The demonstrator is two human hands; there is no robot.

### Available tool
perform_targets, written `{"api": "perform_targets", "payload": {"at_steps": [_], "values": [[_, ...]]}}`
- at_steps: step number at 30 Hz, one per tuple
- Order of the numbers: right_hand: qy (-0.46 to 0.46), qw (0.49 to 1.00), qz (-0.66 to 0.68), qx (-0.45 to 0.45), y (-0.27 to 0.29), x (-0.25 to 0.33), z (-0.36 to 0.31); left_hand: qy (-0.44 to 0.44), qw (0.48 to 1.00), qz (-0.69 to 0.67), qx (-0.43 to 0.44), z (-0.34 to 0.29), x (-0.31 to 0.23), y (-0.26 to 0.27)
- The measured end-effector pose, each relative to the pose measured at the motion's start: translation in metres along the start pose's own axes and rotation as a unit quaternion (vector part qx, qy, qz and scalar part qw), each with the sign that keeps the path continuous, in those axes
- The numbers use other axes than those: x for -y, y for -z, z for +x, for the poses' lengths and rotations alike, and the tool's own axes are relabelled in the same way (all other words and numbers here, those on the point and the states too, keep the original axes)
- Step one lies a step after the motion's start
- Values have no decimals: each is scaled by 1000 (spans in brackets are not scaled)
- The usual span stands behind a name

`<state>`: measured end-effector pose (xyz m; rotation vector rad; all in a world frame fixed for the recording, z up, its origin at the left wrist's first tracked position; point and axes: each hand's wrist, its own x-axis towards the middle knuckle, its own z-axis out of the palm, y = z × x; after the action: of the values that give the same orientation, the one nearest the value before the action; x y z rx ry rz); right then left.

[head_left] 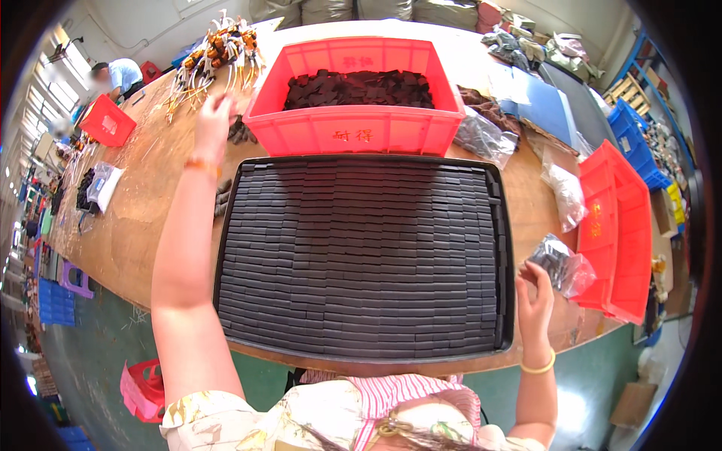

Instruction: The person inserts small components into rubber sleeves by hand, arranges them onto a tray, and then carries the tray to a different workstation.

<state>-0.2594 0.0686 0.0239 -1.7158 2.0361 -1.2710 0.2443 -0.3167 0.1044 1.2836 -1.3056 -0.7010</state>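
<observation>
A large black tray (505, 331) lies before me, packed with rows of small dark rectangular foam-like pieces (361, 255). Behind it stands a red plastic crate (353, 135) with a heap of loose black pieces (358, 89) inside. My left hand (215, 120) is raised by the crate's left side, near a pile of cables, fingers loosely bent and apart, with nothing visible in them. At the tray's right edge, my right hand (535, 295) has its thumb and bent fingers apart. It appears empty; whether it touches the rim is unclear.
Orange-and-white cables (222, 56) are heaped at the back left. Another red crate (617, 233) and a clear bag of dark pieces (560, 264) are at the right. A smaller red box (107, 120) sits at the far left, near another person (122, 77). Dark gloves (239, 131) lie beside the large crate.
</observation>
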Motion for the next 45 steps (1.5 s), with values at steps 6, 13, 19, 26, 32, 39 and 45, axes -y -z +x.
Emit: {"api": "perform_targets", "payload": {"at_steps": [6, 13, 19, 26, 32, 39, 45], "values": [[-38, 989, -134, -59, 23, -38, -79, -273, 864, 397, 149, -196, 9, 34], [-20, 979, -158, -130, 15, -55, -75, -222, 825, 488, 179, -196, 58, 66], [11, 960, -210, -186, -8, -70, -74, -143, 789, 574, 164, -121, 101, 44], [10, 957, -202, -209, -5, -64, -78, -130, 771, 590, 202, -111, 127, 25], [-5, 961, -187, -204, -7, -59, -77, -107, 770, 585, 233, -114, 106, 28], [-13, 959, -191, -210, -6, -61, -72, -136, 785, 553, 242, -100, 119, 47], [-15, 963, -185, -197, 1, -60, -73, -289, 823, 440, 212, -192, -15, -34]]}}
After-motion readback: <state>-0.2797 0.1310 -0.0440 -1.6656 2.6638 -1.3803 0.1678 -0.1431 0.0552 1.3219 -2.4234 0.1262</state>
